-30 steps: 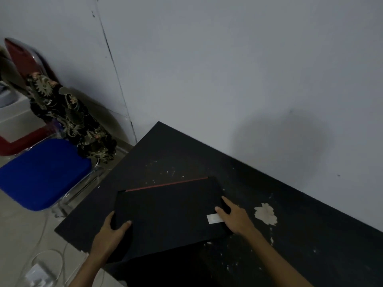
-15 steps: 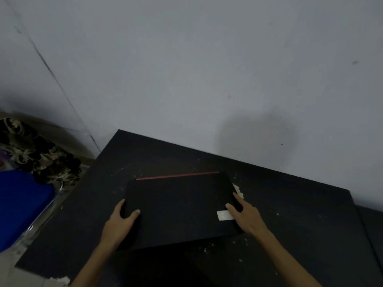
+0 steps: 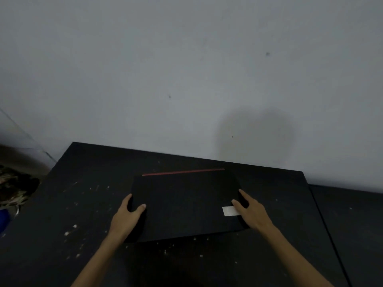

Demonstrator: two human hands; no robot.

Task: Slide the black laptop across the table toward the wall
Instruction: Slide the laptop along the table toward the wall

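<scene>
The black laptop (image 3: 184, 204) lies closed and flat on the black table (image 3: 83, 204), with a red strip along its far edge and a white sticker near its right side. My left hand (image 3: 127, 219) grips its near-left edge, thumb on the lid. My right hand (image 3: 251, 213) holds the right edge, fingers spread over the lid beside the sticker. The laptop's far edge sits a short way from the grey wall (image 3: 186, 79).
The table top is flecked with white paint chips. A second dark surface (image 3: 352, 224) adjoins it on the right across a thin seam. A patterned cloth (image 3: 14, 189) and a blue seat edge (image 3: 3, 220) show at the far left.
The laptop has moved farther from me, nearer the wall, with both hands still on it. The view has swung right, so the chair has nearly left the frame.
</scene>
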